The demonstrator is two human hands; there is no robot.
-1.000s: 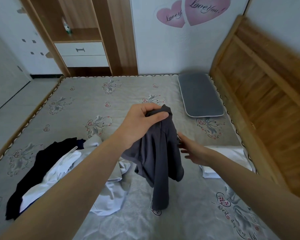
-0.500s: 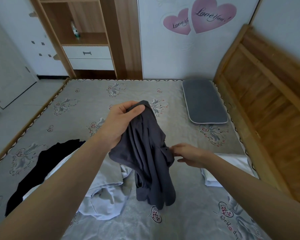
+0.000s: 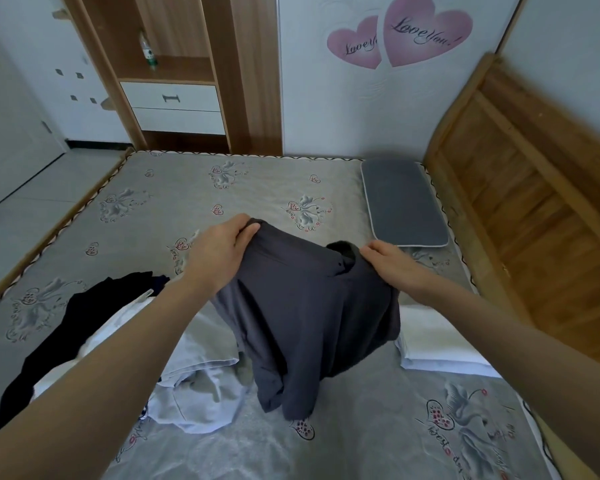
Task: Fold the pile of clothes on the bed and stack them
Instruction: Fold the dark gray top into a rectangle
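Holding up a dark grey shirt (image 3: 309,313) over the middle of the bed (image 3: 194,188), a person is standing at the near edge. The left hand (image 3: 219,251) is pinching one shoulder of the shirt, with the thumb on top and the fingers curled under the cloth. The right hand (image 3: 388,261) is gripping the other shoulder, just beside the collar. The shirt is hanging spread between the two hands, and its bottom edge is touching the mattress.

A pile of clothes is lying near the left edge of the bed: a black garment (image 3: 70,327), a white one (image 3: 118,323) and a pale grey one (image 3: 201,379), all rumpled together. A folded white garment (image 3: 433,344) is lying by the right edge, under the right arm. A flat grey pillow (image 3: 402,202) is sitting in the far right corner, next to the wooden headboard (image 3: 534,188).
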